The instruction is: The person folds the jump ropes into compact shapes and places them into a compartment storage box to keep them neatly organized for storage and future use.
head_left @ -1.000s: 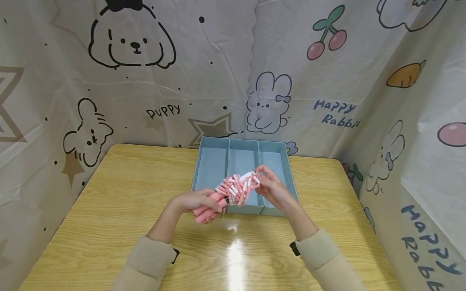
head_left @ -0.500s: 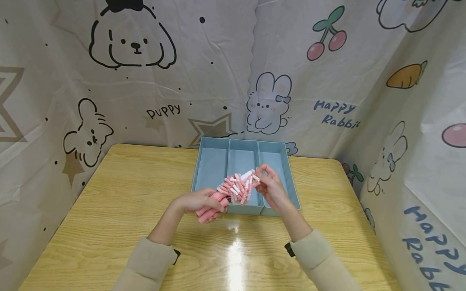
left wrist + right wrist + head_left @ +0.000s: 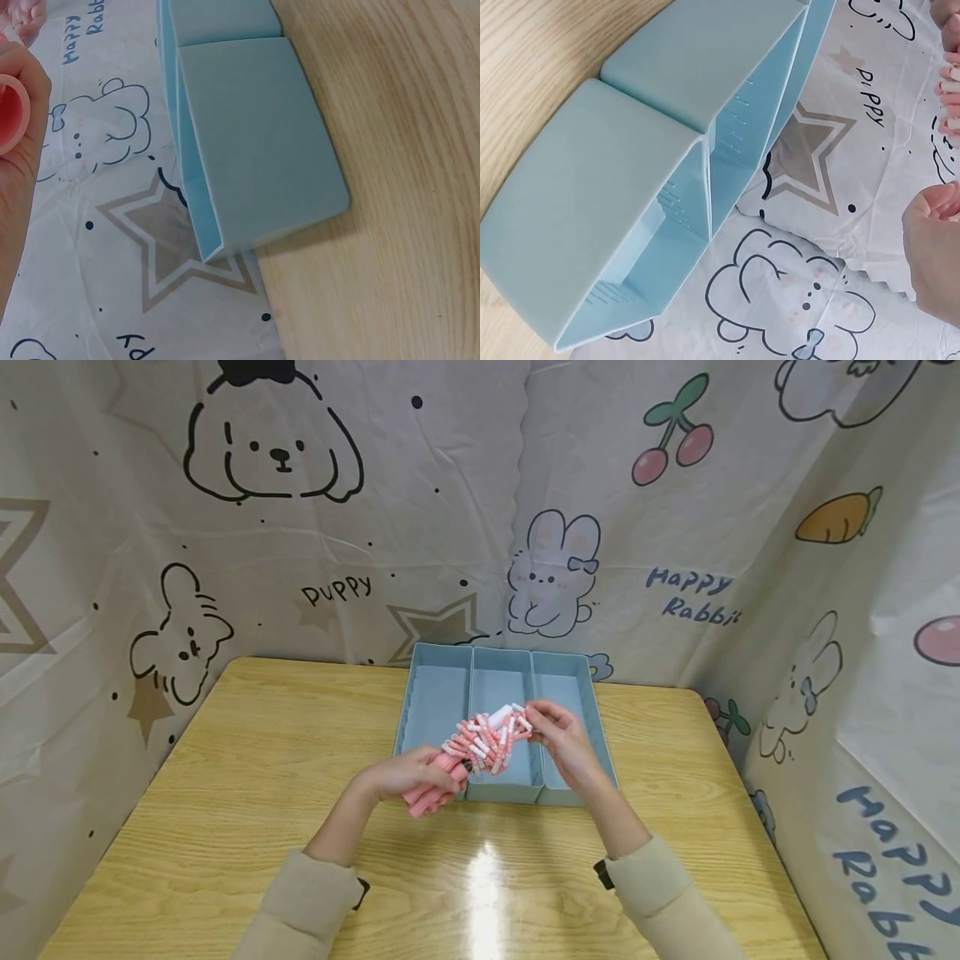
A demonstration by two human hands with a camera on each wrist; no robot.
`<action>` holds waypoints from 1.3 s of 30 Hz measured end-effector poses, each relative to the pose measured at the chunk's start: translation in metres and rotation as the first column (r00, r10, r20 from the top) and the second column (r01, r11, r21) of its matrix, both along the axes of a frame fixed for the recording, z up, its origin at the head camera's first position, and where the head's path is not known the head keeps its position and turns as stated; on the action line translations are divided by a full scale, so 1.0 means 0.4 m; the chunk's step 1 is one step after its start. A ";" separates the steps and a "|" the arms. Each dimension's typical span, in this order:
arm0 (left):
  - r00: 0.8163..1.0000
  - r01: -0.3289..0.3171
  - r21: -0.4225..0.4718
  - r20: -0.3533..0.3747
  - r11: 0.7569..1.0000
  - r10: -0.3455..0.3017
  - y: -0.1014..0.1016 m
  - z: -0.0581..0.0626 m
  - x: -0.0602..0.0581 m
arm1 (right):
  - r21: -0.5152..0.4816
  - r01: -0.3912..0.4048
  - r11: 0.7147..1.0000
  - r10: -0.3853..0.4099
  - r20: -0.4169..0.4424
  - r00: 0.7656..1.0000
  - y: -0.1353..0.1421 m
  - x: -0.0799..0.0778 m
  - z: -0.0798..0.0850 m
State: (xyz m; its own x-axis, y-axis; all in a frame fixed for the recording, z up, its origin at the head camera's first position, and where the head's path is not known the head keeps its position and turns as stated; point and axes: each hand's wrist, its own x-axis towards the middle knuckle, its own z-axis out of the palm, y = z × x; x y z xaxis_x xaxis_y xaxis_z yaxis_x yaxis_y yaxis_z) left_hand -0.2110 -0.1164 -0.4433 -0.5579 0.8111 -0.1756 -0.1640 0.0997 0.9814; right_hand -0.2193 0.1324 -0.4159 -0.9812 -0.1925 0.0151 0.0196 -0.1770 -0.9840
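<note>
A bundled jump rope (image 3: 487, 745), strung with pink and white beads, is held in the air over the front of the blue bins. My left hand (image 3: 405, 774) grips its pink handles (image 3: 424, 798). A hollow handle end (image 3: 13, 116) shows at the edge of the left wrist view. At the bundle's other end, my right hand (image 3: 564, 745) pinches a bead loop between thumb and fingers. A plain white tube (image 3: 500, 717) pokes out among the beads. The right wrist view catches only part of the beads (image 3: 951, 94), and the right fingertips are cut off there.
Three joined light-blue bins (image 3: 438, 693) stand at the back middle of the wooden table (image 3: 300, 727). Behind and beside it hangs a printed cloth (image 3: 420, 477) with cartoon animals. Each sleeve (image 3: 307, 893) has a dark band at its cuff.
Both hands keep their hold on the jump rope. Its beaded end has risen slightly and shifted a little to the left, with the white tube showing more.
</note>
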 end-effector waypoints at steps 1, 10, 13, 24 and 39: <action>1.000 -0.003 0.000 0.002 1.000 0.003 0.001 -0.002 0.000 | 0.028 0.011 1.000 -0.010 -0.012 1.000 0.003 -0.002 0.000; 1.000 -0.020 0.013 0.018 1.000 0.020 0.013 -0.025 -0.003 | 0.335 0.048 0.941 0.010 -0.171 0.985 0.030 -0.011 0.005; 0.999 -0.028 0.013 0.029 1.000 0.027 0.021 -0.029 -0.004 | 0.420 0.077 0.904 0.037 -0.257 0.966 0.032 -0.013 0.016; 0.985 -0.163 0.057 0.065 0.985 0.159 0.082 -0.069 -0.021 | 0.407 0.497 0.766 -0.065 -0.721 0.690 0.065 -0.072 -0.011; 0.887 -0.440 0.131 0.216 0.888 0.408 0.181 -0.133 -0.058 | 0.415 0.764 0.494 -0.040 -0.867 0.497 0.157 -0.104 -0.103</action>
State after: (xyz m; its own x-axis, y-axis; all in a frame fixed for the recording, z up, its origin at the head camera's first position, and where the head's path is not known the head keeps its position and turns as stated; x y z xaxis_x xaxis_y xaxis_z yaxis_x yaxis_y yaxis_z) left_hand -0.2344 -0.0440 -0.4966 -0.8276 0.5303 -0.1843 -0.3255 -0.1857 0.9271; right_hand -0.2610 0.1950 -0.4572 -0.6281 -0.0689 0.7751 -0.5309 0.7662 -0.3621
